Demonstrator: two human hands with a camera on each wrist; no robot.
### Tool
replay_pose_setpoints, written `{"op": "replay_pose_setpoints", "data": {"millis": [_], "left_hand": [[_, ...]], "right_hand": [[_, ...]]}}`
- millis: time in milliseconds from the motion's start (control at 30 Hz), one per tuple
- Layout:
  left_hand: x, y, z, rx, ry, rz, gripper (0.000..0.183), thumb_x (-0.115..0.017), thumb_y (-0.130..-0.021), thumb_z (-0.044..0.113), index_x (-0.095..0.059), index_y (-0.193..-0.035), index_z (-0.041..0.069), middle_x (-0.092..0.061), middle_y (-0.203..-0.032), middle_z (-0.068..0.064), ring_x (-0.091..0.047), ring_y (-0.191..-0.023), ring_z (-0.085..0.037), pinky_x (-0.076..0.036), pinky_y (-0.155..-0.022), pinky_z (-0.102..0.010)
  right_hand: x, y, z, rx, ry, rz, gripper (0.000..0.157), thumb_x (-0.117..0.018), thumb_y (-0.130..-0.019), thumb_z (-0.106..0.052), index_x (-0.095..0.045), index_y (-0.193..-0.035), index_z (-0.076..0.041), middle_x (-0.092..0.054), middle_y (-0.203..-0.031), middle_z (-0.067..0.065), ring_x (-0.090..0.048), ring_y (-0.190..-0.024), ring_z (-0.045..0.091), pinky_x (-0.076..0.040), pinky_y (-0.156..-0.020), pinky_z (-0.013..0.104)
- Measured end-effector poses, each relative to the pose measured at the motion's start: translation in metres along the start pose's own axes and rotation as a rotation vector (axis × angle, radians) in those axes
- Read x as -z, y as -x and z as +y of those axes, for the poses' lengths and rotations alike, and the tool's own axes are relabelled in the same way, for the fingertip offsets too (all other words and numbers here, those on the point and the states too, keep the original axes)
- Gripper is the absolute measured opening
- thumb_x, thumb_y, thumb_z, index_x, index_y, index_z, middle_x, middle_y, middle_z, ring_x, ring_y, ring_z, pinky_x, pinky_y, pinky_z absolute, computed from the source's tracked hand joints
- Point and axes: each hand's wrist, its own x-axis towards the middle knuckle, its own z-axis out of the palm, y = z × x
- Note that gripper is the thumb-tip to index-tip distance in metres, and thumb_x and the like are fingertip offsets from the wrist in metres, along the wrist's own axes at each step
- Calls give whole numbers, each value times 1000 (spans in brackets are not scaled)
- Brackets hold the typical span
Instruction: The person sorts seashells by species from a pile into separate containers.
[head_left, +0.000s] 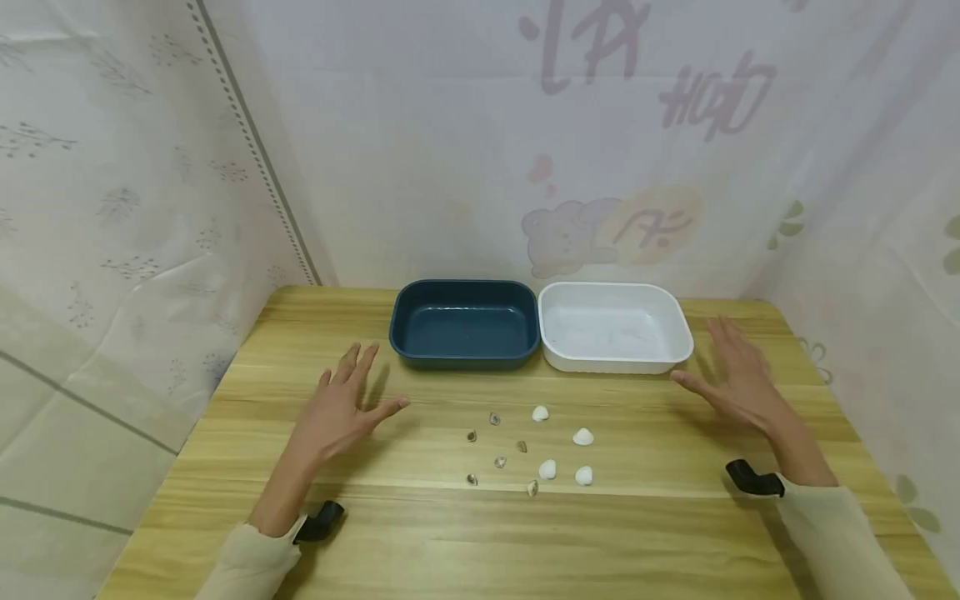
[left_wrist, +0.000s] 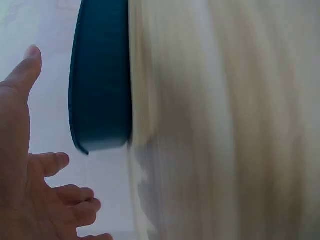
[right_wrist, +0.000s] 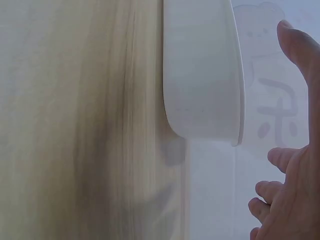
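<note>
My left hand (head_left: 337, 412) is spread over the table left of the shells, its fingers toward the dark blue basin (head_left: 465, 363) and nothing in it. On the other side my right hand (head_left: 738, 379) is held with fingers apart, its thumb close to the right corner of the white basin (head_left: 615, 365); it holds nothing either. Between the hands lie several small brown shells (head_left: 500, 462) and, to their right, several larger white shells (head_left: 583, 437). Side by side at the back, both basins have nothing inside. Each wrist view shows its hand beside the nearer basin.
The wooden table (head_left: 450, 542) ends at the back against a printed curtain (head_left: 420, 167), with more curtain at both sides. A black curved piece (head_left: 321, 522) sticks out of the left sleeve, and a similar black piece (head_left: 753, 479) from the right one.
</note>
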Motion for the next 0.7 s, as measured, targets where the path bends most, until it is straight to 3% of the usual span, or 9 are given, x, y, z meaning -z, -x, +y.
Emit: {"op": "replay_pose_setpoints", "data": {"millis": [133,233,433,567,700], "left_hand": [[-6,9,9,0,48,-4,103,-57,-90,75,-15,-166,21,-23,-169,-20,-35,-145,-57,-30,-117,-69],[-11,14,15,-16,83,0,100,-58,-90,74,-21,-165,19,-38,-163,-19,-44,-141,-51,-39,-111,-67],[-19,20,25,-46,143,23,92,-63,-90,70,-37,-160,15,-59,-147,-17,-55,-136,-44,-47,-107,-61],[-25,23,30,-90,182,78,80,-69,-91,62,-51,-151,13,-69,-134,-13,-63,-127,-39,-51,-102,-59],[-30,25,37,-172,233,138,67,-77,-90,49,-61,-141,10,-78,-115,-11,-75,-104,-31,-60,-90,-50]], "right_hand": [[-4,-8,-1,0,-23,1,106,-71,-92,-48,-5,-166,-11,5,-173,17,1,-157,51,1,-116,80],[-6,-12,-1,-6,-41,-10,106,-70,-92,-48,-4,-166,-10,5,-173,15,1,-157,50,1,-115,80],[-11,-19,2,7,-79,-31,101,-73,-92,-45,-13,-166,-14,2,-174,14,-1,-158,49,-4,-113,83],[-14,-21,4,22,-89,-48,102,-73,-93,-43,-9,-166,-13,1,-174,14,-2,-157,49,-8,-112,84],[-16,-24,4,19,-91,-66,105,-71,-94,-45,-2,-166,-13,4,-174,12,-2,-158,48,-10,-114,81]]}}
